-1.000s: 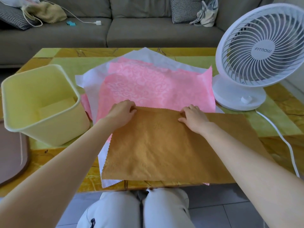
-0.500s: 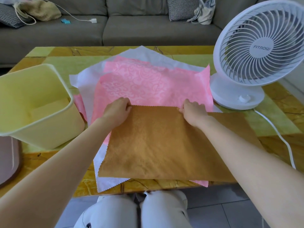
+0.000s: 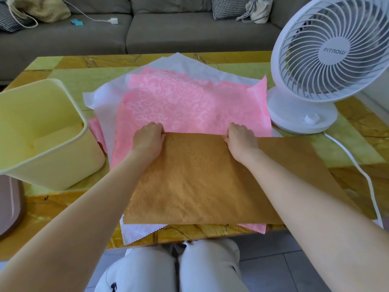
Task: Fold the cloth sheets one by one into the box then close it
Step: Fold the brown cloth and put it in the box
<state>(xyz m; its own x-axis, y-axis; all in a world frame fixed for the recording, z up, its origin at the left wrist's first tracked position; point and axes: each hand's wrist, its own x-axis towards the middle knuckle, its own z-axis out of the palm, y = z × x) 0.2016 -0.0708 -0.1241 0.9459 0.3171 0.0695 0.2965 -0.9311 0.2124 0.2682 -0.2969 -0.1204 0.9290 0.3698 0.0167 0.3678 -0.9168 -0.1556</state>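
A brown cloth sheet (image 3: 197, 182) lies on top of the pile at the table's near edge. My left hand (image 3: 149, 140) pinches its far edge near the left corner, and my right hand (image 3: 242, 140) pinches the same edge further right. Under it lie a pink patterned cloth (image 3: 179, 102) and a white cloth (image 3: 189, 64). The pale yellow box (image 3: 52, 165) stands open on the left of the table, with a folded yellowish piece inside. Part of a brownish lid (image 3: 10, 207) shows at the left edge.
A white desk fan (image 3: 328, 51) stands at the back right, and its white cable (image 3: 357, 167) runs down the table's right side. A grey sofa (image 3: 168, 30) with cushions and bags lies behind the yellow-green table (image 3: 63, 203). My knees show below the table edge.
Both hands have curled their fingers onto the brown cloth's far edge and drawn it slightly toward the right. The view has shifted a little.
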